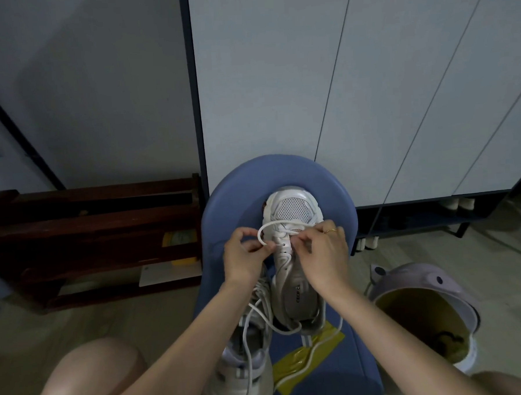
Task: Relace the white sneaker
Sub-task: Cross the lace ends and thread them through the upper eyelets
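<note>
From my feed I see two bare forearms reaching in from the bottom edge, with no sleeves, watch or bracelet on either wrist. The left hand wears nothing. The right hand carries a thin gold ring on one finger (I can't tell which finger from this angle). Short, unpainted nails show on the fingertips. Two bare knees sit at the bottom corners.
</note>
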